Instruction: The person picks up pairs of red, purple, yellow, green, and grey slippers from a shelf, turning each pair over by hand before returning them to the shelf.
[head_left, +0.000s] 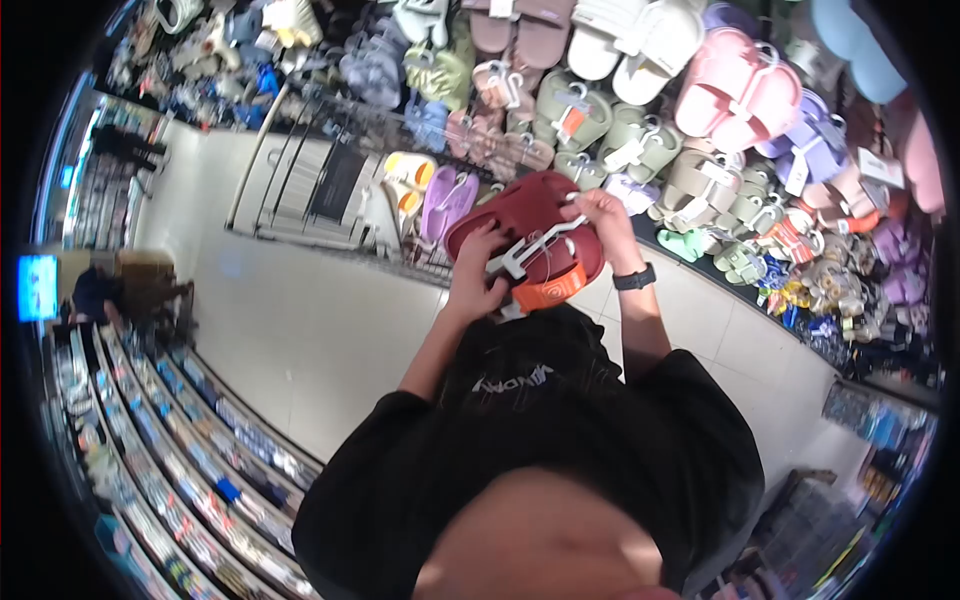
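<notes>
A pair of dark red slide slippers [520, 212] is held in front of my chest. A white plastic hanger [540, 248] runs across them, and an orange tag [550, 290] hangs at their near end. My left hand [477, 272] grips the slippers' left side, its fingers over the red surface and its thumb near the hanger's lower end. At the upper right, my right hand [606, 218] pinches the hook end of the hanger; its fingertips partly cover that end.
Ahead and to the right, a display wall holds many hanging slippers, including a pink pair [740, 90]. A wire cart [310, 185] with a purple pair [448, 203] stands at the front left. Stocked shelves [190, 450] line the lower left. A person [100, 290] is far left.
</notes>
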